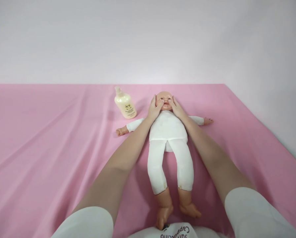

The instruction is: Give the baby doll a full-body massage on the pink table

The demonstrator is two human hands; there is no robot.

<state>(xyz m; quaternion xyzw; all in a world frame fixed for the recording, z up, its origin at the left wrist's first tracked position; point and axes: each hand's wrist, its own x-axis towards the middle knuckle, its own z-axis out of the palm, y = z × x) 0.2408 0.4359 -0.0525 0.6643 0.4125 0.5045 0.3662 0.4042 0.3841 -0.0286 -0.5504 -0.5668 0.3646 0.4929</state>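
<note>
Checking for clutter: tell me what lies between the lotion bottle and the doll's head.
Only bare pink sheet separates the lotion bottle from the doll, seen in the head view.

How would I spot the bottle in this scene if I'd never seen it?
Find the pink sheet and the doll lying on it, its face cupped by the left hand and right hand. The bottle stands just beside the doll's head: pale cream, with a pump top, the only container there.

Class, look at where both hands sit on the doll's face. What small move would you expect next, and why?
Probably a gentle outward stroke across the cheeks. The left hand and right hand lie flat on either side of the baby doll, thumbs meeting beside its nose, fingers open rather than gripping. The lotion bottle stands untouched beside its head.
</note>
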